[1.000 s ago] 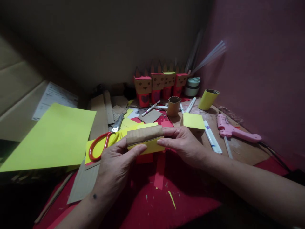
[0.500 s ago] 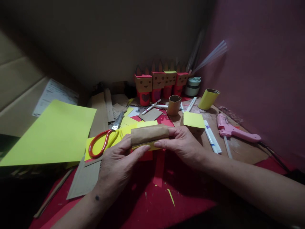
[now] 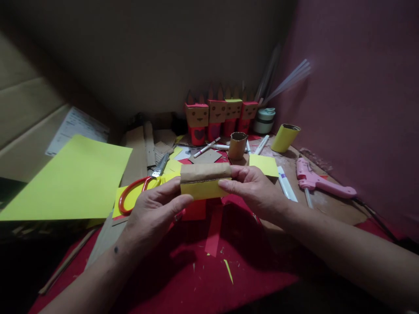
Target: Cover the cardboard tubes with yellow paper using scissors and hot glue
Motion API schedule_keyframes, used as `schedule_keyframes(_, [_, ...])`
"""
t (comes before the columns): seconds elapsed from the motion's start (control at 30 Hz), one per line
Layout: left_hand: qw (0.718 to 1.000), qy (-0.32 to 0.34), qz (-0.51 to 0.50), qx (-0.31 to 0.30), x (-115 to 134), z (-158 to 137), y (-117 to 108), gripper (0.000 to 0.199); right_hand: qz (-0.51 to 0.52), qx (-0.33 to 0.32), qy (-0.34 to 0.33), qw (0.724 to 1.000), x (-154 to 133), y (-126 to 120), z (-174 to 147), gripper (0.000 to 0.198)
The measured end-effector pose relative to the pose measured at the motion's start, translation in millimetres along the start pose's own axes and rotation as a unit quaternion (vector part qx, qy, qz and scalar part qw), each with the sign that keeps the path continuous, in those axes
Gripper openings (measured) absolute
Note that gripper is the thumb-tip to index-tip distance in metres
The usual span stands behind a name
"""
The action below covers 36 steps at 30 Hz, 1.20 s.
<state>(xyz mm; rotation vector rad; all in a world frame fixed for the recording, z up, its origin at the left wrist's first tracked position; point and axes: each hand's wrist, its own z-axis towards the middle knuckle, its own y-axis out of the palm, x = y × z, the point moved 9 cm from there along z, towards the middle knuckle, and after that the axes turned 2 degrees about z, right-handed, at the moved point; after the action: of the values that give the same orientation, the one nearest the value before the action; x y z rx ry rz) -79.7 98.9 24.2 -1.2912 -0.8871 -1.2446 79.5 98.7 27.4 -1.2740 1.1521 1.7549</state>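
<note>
Between my two hands is a cardboard strip (image 3: 205, 173) with a plain brown upper part and yellow paper along its lower part. My left hand (image 3: 157, 207) grips its left end, thumb in front and fingers behind. At the other end, the thumb and fingers of my right hand (image 3: 253, 187) pinch it. Close beyond my left hand lie scissors (image 3: 134, 194) with red and yellow handles, on yellow paper. Just past my right hand sits a small box with a yellow top (image 3: 263, 165). A red paper strip (image 3: 214, 233) lies below the held piece.
Several cardboard figures with faces (image 3: 197, 115) stand at the back. A brown cardboard tube (image 3: 238, 146), a yellow tube (image 3: 285, 138), markers (image 3: 286, 185) and a pink glue gun (image 3: 322, 181) lie to the right. A large yellow sheet (image 3: 72, 181) covers the left side.
The held cardboard piece has tilted, so more of its yellow face shows. My left thumb has slid left along it, and my right hand has risen slightly.
</note>
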Motion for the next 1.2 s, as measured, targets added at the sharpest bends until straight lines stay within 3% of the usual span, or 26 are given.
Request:
schedule_keyframes(0.1, [0.996,0.063,0.054,-0.018,10.3,-2.4,5.4,0.023,0.000,-0.029,-0.014,0.999,-9.6,6.1,-3.2,0.025])
schedule_keyframes(0.2, [0.984,0.139,0.102,0.033,21.2,-6.7,-0.1,0.015,-0.075,-0.028,-0.065,0.995,-22.3,4.1,-8.5,0.022])
schedule_keyframes(0.33, [0.959,0.204,0.168,0.104,36.4,-14.8,-4.5,0.005,-0.199,0.026,-0.148,0.968,-36.2,-7.9,-17.4,0.015])
schedule_keyframes(0.5, [0.932,0.243,0.245,0.115,67.7,-24.1,13.2,0.007,-0.083,0.000,-0.126,0.988,-31.8,-17.6,-18.1,0.018])
schedule_keyframes(0.63, [0.937,0.230,0.234,0.122,84.3,-17.8,23.2,0.008,-0.001,-0.014,-0.078,0.997,-26.7,-27.6,-6.6,0.022])
schedule_keyframes(0.73, [0.971,0.135,0.149,0.126,74.3,-0.6,23.2,0.004,0.060,-0.003,-0.061,0.996,-25.1,-33.9,4.8,0.024])
schedule_keyframes(0.83, [0.991,0.059,0.037,0.111,56.7,11.3,27.4,0.013,0.120,-0.010,-0.086,0.989,-28.8,-33.6,11.2,0.025])
schedule_keyframes(1.0, [0.988,0.092,0.038,0.118,41.8,8.0,26.2,0.019,0.135,-0.019,-0.111,0.984,-26.4,-32.7,7.9,0.023])
schedule_keyframes(1.2, [0.977,0.156,0.074,0.123,33.7,0.1,16.0,0.016,0.133,-0.038,-0.088,0.986,-11.1,-28.3,2.1,0.030])
